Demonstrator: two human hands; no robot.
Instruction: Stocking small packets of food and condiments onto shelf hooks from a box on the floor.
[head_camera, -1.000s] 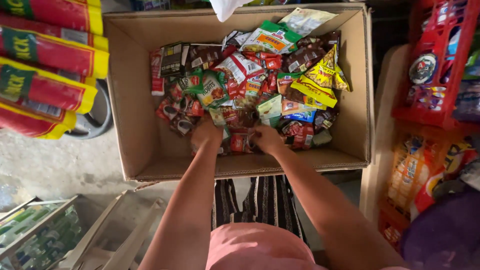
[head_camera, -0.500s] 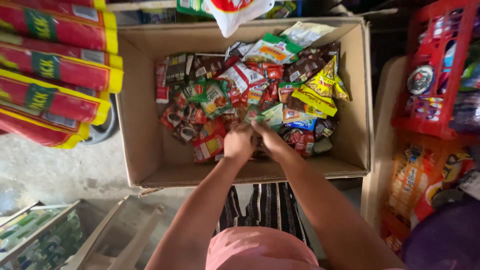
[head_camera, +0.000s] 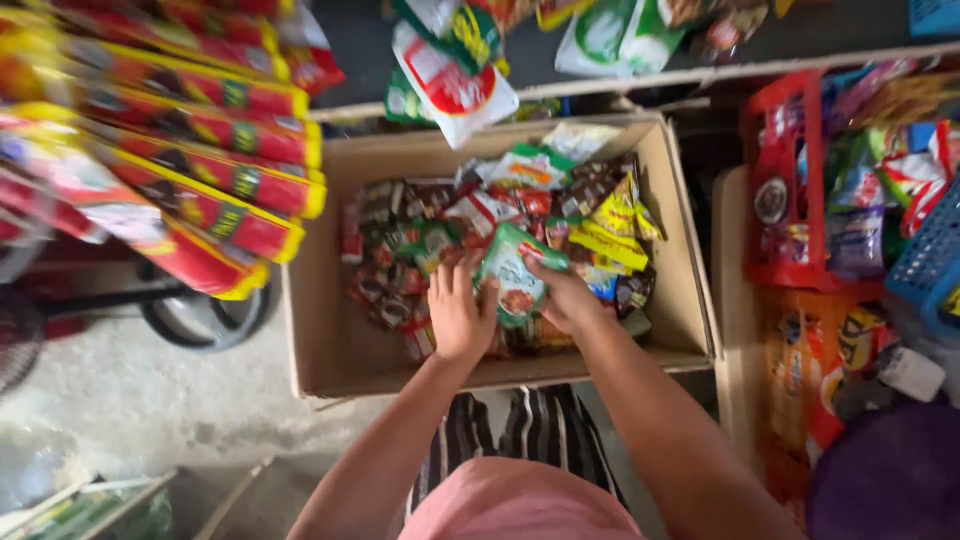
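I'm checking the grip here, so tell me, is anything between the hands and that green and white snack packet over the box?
Nothing visible. The left hand and right hand both touch the green and white packet directly, one on each side, holding it above the other snack packets in the cardboard box.

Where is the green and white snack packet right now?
In the head view, the green and white snack packet is held between the left hand and right hand, above the cardboard box.

You see a glossy plastic green snack packet (head_camera: 510, 283) over shiny wrappers (head_camera: 400, 270) in a matt cardboard box (head_camera: 330, 340)
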